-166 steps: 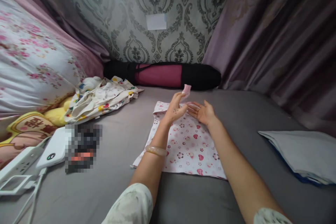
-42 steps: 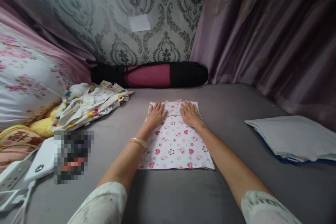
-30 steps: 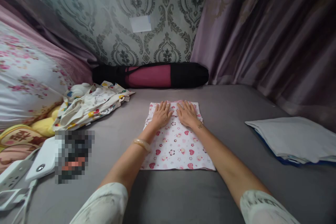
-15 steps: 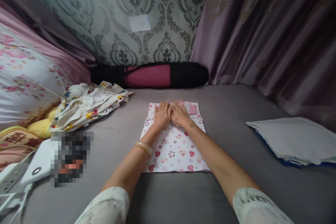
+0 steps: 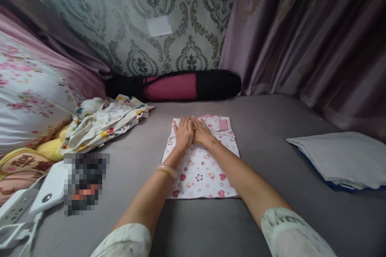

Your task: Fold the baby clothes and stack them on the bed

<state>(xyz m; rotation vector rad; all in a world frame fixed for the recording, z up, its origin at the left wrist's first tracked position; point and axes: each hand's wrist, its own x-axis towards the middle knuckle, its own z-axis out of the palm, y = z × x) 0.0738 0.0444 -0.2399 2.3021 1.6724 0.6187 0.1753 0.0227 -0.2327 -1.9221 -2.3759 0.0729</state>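
Observation:
A white garment point(image 5: 199, 174) printed with pink hearts and flowers lies folded on the grey bed sheet point(image 5: 259, 128). Near its far edge a sleeve with a pink cuff point(image 5: 223, 124) is laid across it. My left hand point(image 5: 183, 131) rests flat on the upper part of the garment, fingers stretched forward. Beside it, touching or nearly so, my right hand point(image 5: 201, 130) also lies flat on the cloth. Neither hand grips anything. The cloth under both palms is hidden.
Folded white and blue cloth point(image 5: 340, 160) lies at the right. A black and maroon long bag point(image 5: 171, 86) sits against the wall. On the left are patterned clothes point(image 5: 102, 124), a floral pillow point(image 5: 33, 96), a white power bank point(image 5: 52, 186) and a power strip point(image 5: 18, 204).
Both hands have slid slightly to the left over the garment, still flat. The camera view has shifted a little. The garment keeps its folded shape.

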